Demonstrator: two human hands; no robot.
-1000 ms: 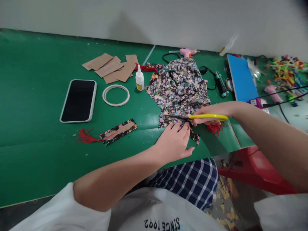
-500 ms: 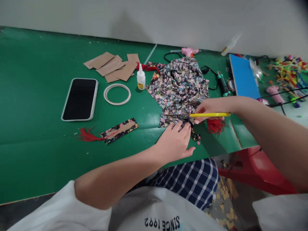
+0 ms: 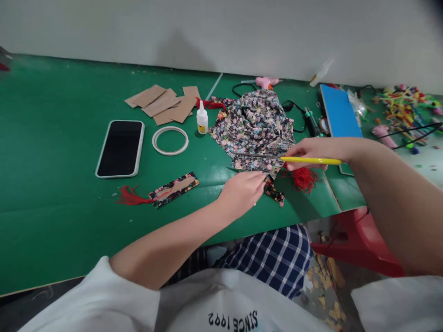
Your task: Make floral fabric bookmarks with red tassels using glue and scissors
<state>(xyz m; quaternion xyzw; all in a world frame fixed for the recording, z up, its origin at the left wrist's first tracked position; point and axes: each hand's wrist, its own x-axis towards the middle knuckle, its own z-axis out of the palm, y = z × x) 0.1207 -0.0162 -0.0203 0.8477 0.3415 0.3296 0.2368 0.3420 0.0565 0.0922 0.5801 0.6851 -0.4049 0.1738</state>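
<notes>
A black cloth with a small flower print [image 3: 256, 122] lies crumpled on the green table. My right hand [image 3: 306, 150] is closed round the yellow handle of a pair of scissors [image 3: 311, 160], whose blades point left across the cloth's near part. At the near edge of the cloth, my left hand [image 3: 242, 191] has its fingers drawn together on the fabric; the fingertips are partly hidden. Beside my right hand sits a bundle of red thread [image 3: 304, 179]. A narrow printed scrap [image 3: 276, 193] lies just right of my left hand.
To the left are a phone [image 3: 121, 148], a tape roll [image 3: 170, 151], a glue bottle [image 3: 202, 121], cardboard pieces [image 3: 162, 103] and a tasselled bookmark-like strip [image 3: 175, 189]. A pink glue gun [image 3: 266, 82], a cutter [image 3: 311, 122] and a blue board [image 3: 341, 110] lie behind and right.
My left hand has gone from lying flat with spread fingers to fingers drawn together at the cloth's near edge. The scissors have shifted slightly relative to the cloth. The view has tilted a little.
</notes>
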